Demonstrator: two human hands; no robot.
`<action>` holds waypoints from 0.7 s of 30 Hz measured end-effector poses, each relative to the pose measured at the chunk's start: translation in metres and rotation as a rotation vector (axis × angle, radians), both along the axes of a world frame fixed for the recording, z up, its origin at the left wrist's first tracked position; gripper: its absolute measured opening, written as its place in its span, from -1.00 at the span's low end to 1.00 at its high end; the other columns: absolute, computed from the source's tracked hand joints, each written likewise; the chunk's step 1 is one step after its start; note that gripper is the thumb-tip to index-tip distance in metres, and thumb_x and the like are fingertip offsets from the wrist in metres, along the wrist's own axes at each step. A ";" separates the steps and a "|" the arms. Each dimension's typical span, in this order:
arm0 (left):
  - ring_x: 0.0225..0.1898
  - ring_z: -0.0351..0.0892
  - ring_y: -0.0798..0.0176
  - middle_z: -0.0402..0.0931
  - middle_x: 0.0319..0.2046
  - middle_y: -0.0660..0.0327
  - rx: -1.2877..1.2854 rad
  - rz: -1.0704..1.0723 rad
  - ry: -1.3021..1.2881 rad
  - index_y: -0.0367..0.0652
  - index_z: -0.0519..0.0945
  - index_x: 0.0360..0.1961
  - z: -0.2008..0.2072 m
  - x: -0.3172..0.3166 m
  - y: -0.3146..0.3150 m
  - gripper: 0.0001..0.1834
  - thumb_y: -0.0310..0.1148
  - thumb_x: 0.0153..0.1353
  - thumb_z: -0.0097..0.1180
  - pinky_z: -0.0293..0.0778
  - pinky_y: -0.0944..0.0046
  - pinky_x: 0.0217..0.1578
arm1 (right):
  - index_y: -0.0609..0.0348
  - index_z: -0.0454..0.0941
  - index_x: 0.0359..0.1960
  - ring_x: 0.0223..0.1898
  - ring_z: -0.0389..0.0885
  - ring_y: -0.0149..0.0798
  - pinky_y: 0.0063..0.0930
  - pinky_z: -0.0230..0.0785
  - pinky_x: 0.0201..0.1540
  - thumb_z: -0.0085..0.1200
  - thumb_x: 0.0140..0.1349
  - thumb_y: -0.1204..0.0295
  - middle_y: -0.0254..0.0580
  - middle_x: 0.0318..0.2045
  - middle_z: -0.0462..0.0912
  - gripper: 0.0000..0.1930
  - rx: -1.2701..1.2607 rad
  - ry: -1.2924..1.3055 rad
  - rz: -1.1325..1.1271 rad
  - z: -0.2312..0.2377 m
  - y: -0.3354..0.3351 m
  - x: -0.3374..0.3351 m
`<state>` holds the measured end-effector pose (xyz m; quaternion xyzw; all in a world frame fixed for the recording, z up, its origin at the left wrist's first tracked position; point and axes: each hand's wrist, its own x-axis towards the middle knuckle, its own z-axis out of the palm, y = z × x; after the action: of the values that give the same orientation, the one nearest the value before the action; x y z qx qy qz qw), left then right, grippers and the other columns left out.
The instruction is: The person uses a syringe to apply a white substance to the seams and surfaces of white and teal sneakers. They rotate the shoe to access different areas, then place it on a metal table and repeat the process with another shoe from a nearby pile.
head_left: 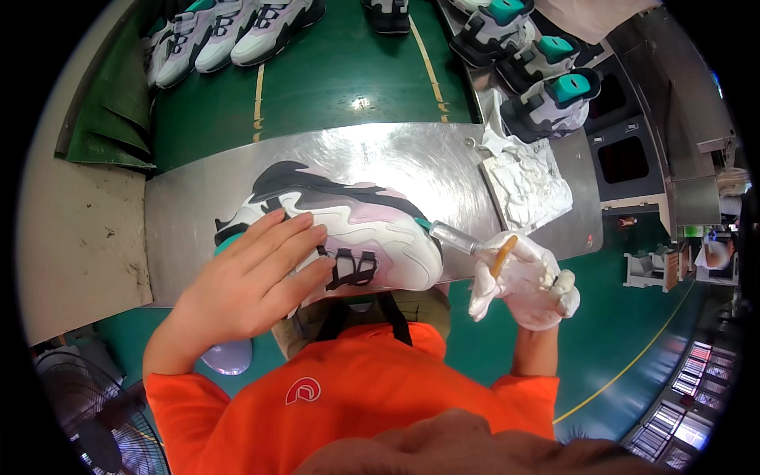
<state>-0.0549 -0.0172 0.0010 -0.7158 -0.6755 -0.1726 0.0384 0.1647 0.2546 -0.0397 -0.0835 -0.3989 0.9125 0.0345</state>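
Observation:
A white, black and pale-lilac sneaker [348, 226] lies tipped on its side on the metal worktop, toe to the right and dark sole edge facing away from me. My bare left hand [257, 273] grips it near the collar and laces, fingers laid across its side; the thumb is hidden. In a white glove, my right hand [524, 281] is closed round a slim tool with a clear, tube-like front part [454, 237] and a yellow-brown piece [503, 255] at the fingers. Its front end meets the toe's sole edge, where a bit of green shows.
The metal worktop [206, 182] carries a crumpled white cloth [526, 186] on its right side. More sneakers stand at the far left [226, 36] and far right [550, 103], beside a green surface [340, 79]. A fan [99, 427] is at the lower left.

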 end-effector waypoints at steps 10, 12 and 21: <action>0.04 0.53 -0.25 0.50 -0.02 -0.21 0.004 0.196 0.044 -0.31 0.54 -0.08 -0.014 0.051 -0.008 -0.60 -0.57 -0.04 0.08 0.44 -0.12 0.06 | 0.64 0.19 0.12 -0.31 0.63 0.25 -0.05 0.58 -0.29 0.40 -0.39 0.09 0.31 -0.31 0.51 0.08 -0.254 0.191 0.066 -0.041 0.010 0.018; 0.04 0.52 -0.29 0.49 -0.01 -0.25 -0.001 0.240 0.054 -0.33 0.53 -0.07 -0.015 0.062 -0.009 -0.59 -0.57 -0.05 0.07 0.43 -0.15 0.05 | 0.64 0.17 0.13 -0.29 0.62 0.26 -0.04 0.57 -0.27 0.41 -0.40 0.12 0.31 -0.31 0.51 0.08 -0.313 0.235 0.061 -0.049 0.007 0.021; 0.06 0.51 -0.28 0.50 -0.01 -0.24 -0.004 0.321 0.091 -0.32 0.50 -0.02 -0.022 0.086 -0.009 -0.59 -0.49 0.04 0.16 0.41 -0.15 0.08 | 0.60 0.14 0.19 -0.28 0.58 0.27 -0.01 0.52 -0.27 0.39 -0.42 0.14 0.29 -0.27 0.49 0.11 -0.480 0.401 -0.085 -0.079 -0.023 0.039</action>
<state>0.0316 -0.0266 -0.0208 -0.6057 -0.7793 -0.1302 0.0944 0.2038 0.2319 -0.1182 0.0759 -0.1537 0.9766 0.1298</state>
